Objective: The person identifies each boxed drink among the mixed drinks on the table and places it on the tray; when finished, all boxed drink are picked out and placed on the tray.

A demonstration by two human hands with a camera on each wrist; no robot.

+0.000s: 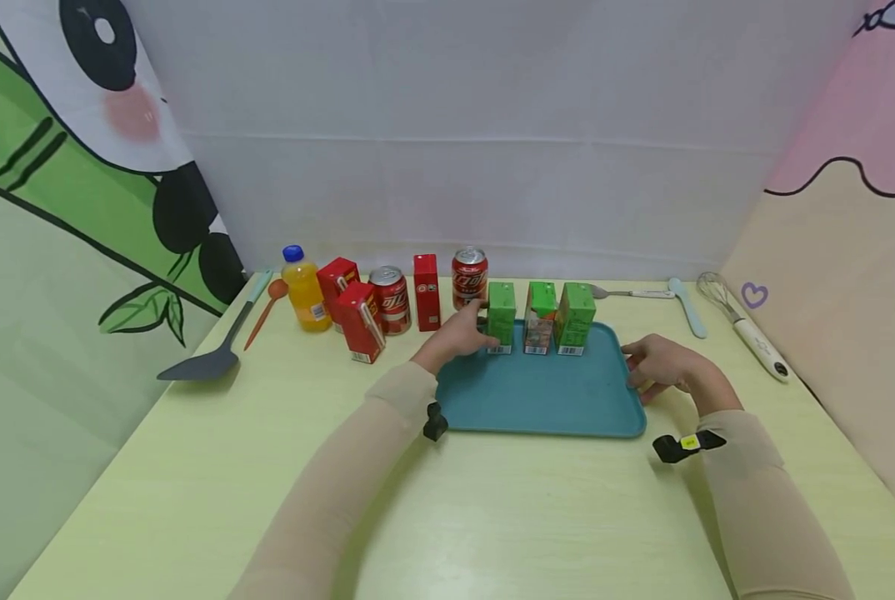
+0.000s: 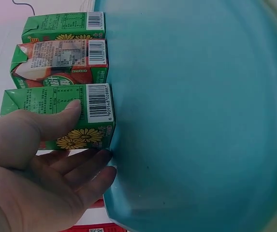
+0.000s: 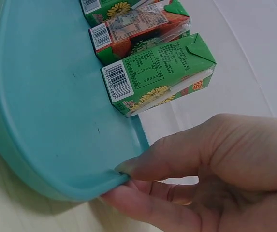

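A teal tray (image 1: 545, 400) lies on the table with three juice cartons along its far edge. My left hand (image 1: 462, 333) is at the leftmost green carton (image 1: 501, 315); its thumb (image 2: 71, 113) lies across the barcode side, and the other fingers are around the left and back, partly hidden. To the right stand a green-and-red carton (image 1: 540, 321) and another green carton (image 1: 573, 321), both upright. At the tray's right end, my right hand (image 1: 668, 367) pinches the rim between thumb (image 3: 143, 166) and fingers.
Left of the tray stand red cartons (image 1: 361, 325), two red cans (image 1: 391, 300) and an orange juice bottle (image 1: 307, 292). A spatula (image 1: 207, 362) and red spoon (image 1: 263, 312) lie farther left. A fork (image 1: 635, 292), light-blue utensil (image 1: 689, 308) and whisk (image 1: 747, 333) lie right.
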